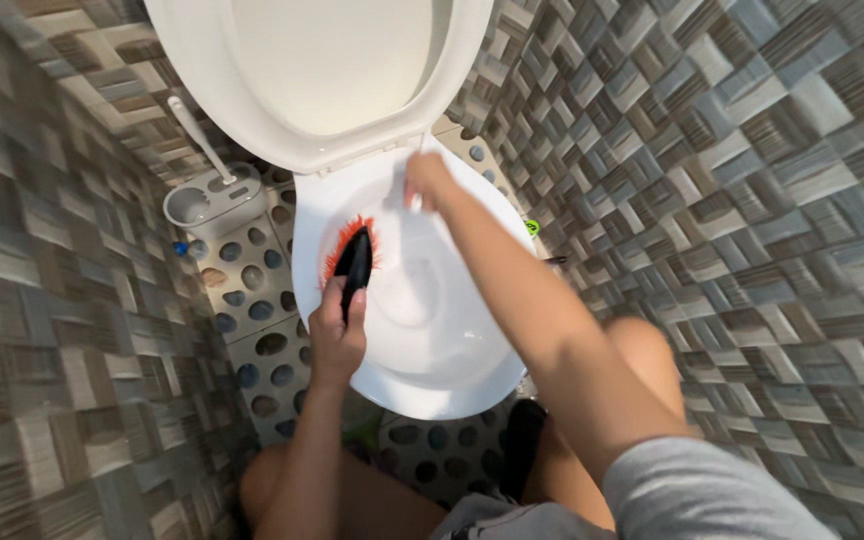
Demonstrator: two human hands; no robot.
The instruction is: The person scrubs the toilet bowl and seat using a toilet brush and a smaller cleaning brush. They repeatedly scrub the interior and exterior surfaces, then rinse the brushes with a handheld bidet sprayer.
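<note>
Left hand [336, 335] fisted around black scrub brush [353, 262]; right hand [428, 184] gripping toilet rim [512, 215]

White ceramic toilet bowl [452, 380] at centre, its white plastic lid [322, 70] raised behind it. Left hand [337, 335] over the bowl's left rim, gripping a black-handled brush with orange bristles [352, 260] that lies on that rim. Right hand [427, 185] at the bowl's rear rim. White plastic toilet-brush holder [214, 200] on the pebble-tiled floor [252, 300], left of bowl.
</note>
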